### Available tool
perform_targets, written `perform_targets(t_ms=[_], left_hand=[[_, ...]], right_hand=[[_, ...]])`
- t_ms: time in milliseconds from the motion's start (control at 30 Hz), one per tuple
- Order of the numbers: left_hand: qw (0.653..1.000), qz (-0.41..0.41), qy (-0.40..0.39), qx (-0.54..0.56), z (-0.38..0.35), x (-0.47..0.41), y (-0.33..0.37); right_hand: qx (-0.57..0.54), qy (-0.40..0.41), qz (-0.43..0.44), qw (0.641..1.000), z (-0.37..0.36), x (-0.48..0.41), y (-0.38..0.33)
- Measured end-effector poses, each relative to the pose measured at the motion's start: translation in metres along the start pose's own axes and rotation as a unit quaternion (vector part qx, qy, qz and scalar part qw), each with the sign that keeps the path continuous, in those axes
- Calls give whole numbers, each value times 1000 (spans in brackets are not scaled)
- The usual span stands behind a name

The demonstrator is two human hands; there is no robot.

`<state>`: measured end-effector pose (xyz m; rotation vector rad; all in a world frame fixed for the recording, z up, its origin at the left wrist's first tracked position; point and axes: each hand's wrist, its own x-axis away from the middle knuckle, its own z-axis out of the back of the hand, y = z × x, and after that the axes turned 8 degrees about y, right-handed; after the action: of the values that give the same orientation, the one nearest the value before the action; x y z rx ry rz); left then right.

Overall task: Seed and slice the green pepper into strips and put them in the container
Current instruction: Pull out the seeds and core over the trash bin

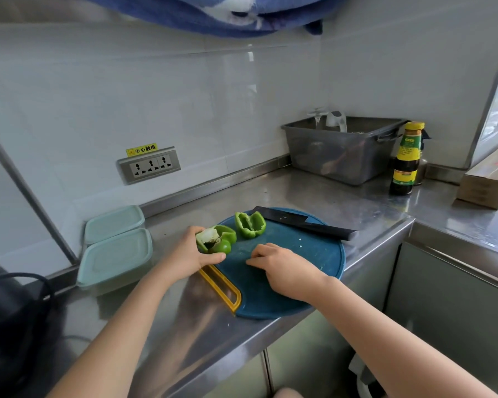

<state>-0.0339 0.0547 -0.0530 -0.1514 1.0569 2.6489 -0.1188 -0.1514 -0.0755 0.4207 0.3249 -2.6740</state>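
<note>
Setting: steel worktop in a tiled kitchen corner, wall socket behind.
Board: round blue cutting board near the front edge.
Pepper: cut in two. Half with core sits at the board's left edge, white seed core inside. Hollow half lies cavity up further back on the board, no seeds visible.
Left hand: grip wrapped round the half with core.
Right hand: fingers curled down onto the board; cannot tell if the grip pinches anything.
Knife: lying on the board's far side, no hand on it.
Containers: two, pale green, lids on, left of the board.
Progress: early. Halving done, seeding looks half done. Left: core out, slice strips, fill a container.
Look: glossy bright green, thick firm walls.
</note>
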Motion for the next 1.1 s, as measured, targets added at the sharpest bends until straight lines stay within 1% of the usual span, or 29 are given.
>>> perform_targets(t_ms=[167,200,267,367,467,567,633,700,833,900,1000,1100], left_hand=[[996,-47,32,74,0,12,10],[994,-52,33,88,0,15,14],[991,-52,26,123,-2,20,25],[974,-29,-38,221,-9,29,43],[931,-3,-122,345,-28,41,60],[890,-3,-181,419,-55,52,87],[881,-18,-203,427,-74,57,104],[877,-41,-233,419,-94,61,121],[848,-48,-299,434,-139,75,157],[833,-43,-334,440,-165,82,168],[811,-13,-374,449,-201,90,173],[788,9,-419,452,-231,95,168]], right_hand=[[28,7,-42,999,5,4,4],[26,16,-60,998,9,7,6],[-15,62,-112,992,19,17,12],[-105,152,-217,959,40,39,25],[-170,201,-297,918,60,65,42],[-221,250,-323,886,75,90,57],[-205,288,-324,877,81,107,66],[-164,323,-337,869,85,127,77],[-126,330,-387,852,87,171,101],[-113,315,-399,854,85,192,109],[-113,275,-422,856,79,219,120],[-101,278,-437,849,70,242,131]])
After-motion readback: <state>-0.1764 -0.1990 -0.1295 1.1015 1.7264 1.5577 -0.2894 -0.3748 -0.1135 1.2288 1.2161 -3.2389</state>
